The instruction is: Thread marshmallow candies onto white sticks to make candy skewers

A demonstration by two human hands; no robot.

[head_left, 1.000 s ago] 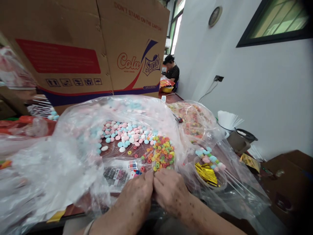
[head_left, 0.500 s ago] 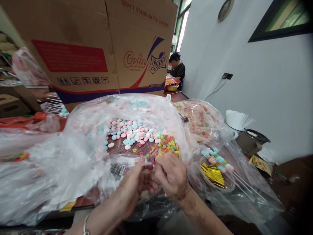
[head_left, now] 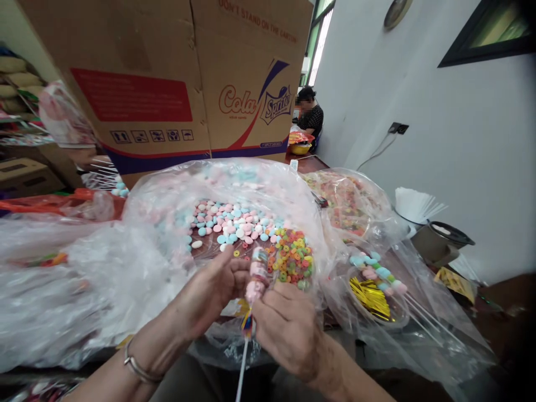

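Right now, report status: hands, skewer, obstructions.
Left hand and right hand both grip wrapped candy skewer. Stick points down. Loose plastic bag crowds close.

A dark wooden worktop (head_left: 310,163) is carrying a cardboard carton (head_left: 176,84), open candy bags (head_left: 234,223) and a dish of gold twist ties (head_left: 371,296).

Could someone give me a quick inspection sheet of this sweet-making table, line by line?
Surface: brown table, mostly under clear plastic bags.
Job's things: wrapped candy skewer held upright; pastel candies and ring candies heaped behind it.
Clutter: gold twist ties, finished skewers, white sticks.
Grippers: left hand and right hand both grip the skewer.
Cables: one wire at the wall socket.
Surroundings: cardboard carton; a seated person at the far end.
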